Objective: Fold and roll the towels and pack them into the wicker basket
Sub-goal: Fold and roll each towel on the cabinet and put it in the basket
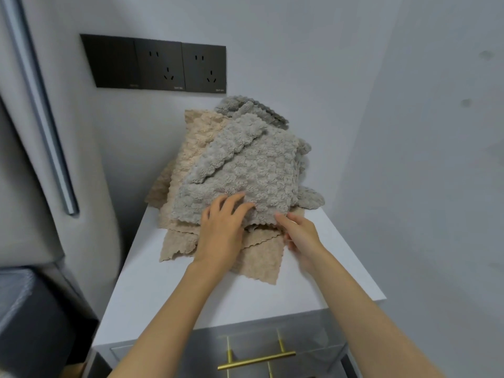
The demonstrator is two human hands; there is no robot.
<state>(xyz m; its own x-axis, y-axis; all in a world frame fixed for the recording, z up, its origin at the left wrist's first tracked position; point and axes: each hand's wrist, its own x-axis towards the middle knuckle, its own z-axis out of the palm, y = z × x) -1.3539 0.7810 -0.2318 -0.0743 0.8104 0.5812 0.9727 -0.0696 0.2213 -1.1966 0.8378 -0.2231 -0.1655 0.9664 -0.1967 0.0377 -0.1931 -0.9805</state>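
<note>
Grey towel [245, 170] tops a loose heap on the white table [174, 301], and it's a fluffy one: nubbly pile, scalloped edges, beige towels [188, 156] spilling out beneath and to the left of the fingers [231, 203]. It lies sloped, its length running up and away from the fingers toward the wall [272, 50]. Left hand [221, 233] rests flat on its near edge, fingers spread. Right hand [302, 238] meets the near right corner (blurred), and whether it's pinching or merely touching, I cannot tell.

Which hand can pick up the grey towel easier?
Probably the right hand: its thumb is at the grey towel's near edge, with fingers curled just below. The left hand lies flat on top.
</note>
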